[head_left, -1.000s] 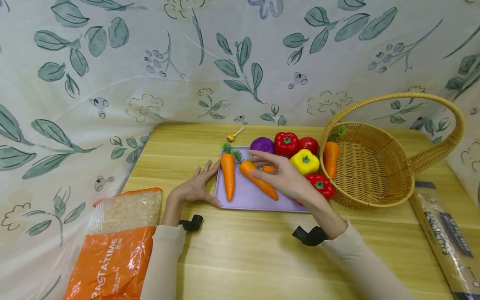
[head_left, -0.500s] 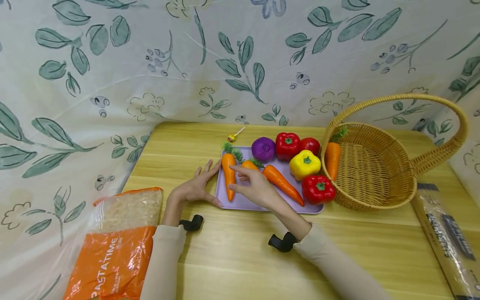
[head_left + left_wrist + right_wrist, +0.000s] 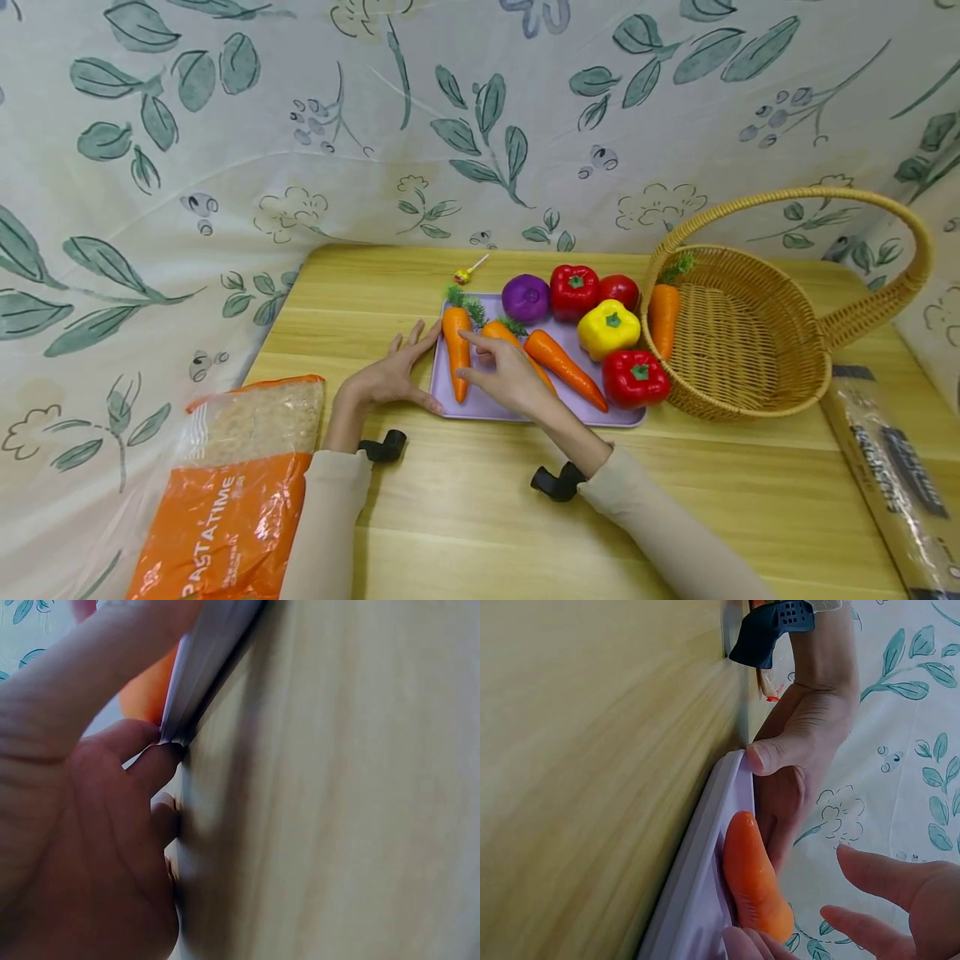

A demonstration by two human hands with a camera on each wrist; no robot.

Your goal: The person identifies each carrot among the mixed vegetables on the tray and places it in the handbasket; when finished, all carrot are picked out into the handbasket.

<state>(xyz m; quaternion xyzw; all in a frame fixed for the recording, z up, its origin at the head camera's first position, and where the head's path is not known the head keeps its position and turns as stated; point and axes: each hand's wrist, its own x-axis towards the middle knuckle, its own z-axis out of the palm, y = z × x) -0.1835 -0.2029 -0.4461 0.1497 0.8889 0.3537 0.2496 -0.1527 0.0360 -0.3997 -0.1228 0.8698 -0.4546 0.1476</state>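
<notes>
The left hand [image 3: 393, 375], fingers spread, is touching the lilac tray [image 3: 482, 404]; the right hand [image 3: 506, 371], thumb and forefinger apart, is hovering at the leftmost carrot [image 3: 454, 354], which is lying on the tray's left side.

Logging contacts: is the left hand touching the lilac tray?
Touching: the right wrist view shows the left hand, its thumb against the lilac tray at one corner.

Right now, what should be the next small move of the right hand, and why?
Perhaps the right hand should close gently on the leftmost carrot: its thumb and index finger are spread and overlap it in the head view, while the left hand touches the tray.
</notes>
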